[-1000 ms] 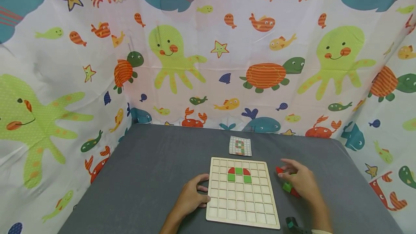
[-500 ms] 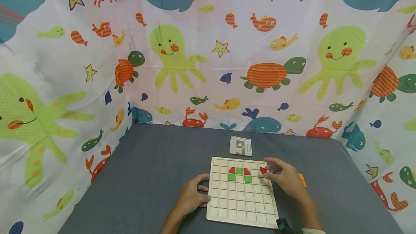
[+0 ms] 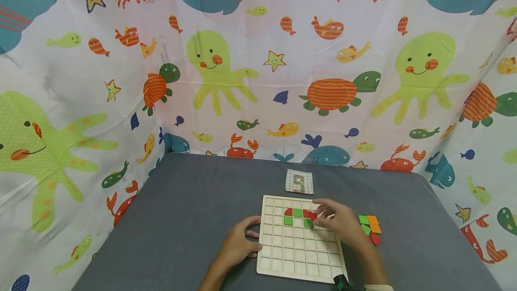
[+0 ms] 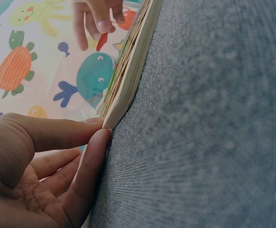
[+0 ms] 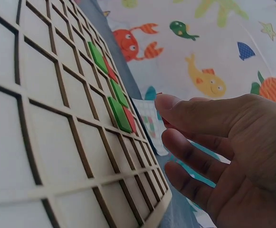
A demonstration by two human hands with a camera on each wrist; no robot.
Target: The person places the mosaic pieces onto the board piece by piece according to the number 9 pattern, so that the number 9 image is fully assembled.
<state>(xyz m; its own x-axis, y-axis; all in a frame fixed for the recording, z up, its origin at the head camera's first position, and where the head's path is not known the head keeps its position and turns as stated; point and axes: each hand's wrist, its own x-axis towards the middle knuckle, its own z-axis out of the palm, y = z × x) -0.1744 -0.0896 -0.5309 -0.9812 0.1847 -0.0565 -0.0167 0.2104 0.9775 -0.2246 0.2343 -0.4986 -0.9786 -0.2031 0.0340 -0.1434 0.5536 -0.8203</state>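
The wooden grid board [image 3: 292, 255] lies on the grey table. Its upper rows hold a green tile [image 3: 297, 212] between two red rounded tiles [image 3: 288, 212], with more green tiles [image 3: 288, 220] below. At the board's left edge, my left hand [image 3: 236, 244] grips the rim; the left wrist view shows thumb and finger pinching the edge [image 4: 123, 92]. My right hand [image 3: 341, 223] is over the upper right of the board, pinching a red tile [image 4: 101, 42] between thumb and fingers. In the right wrist view, the fingers mostly hide that tile.
A small pattern card [image 3: 299, 181] with a printed grid lies behind the board. Loose green tiles [image 3: 364, 220], orange tiles [image 3: 373, 223] and a red tile [image 3: 375, 239] lie right of the board. A sea-animal curtain [image 3: 258, 66] surrounds the table.
My right hand has picked up a red tile from the loose pieces and carried it left over the board. My left hand stays at the board's edge.
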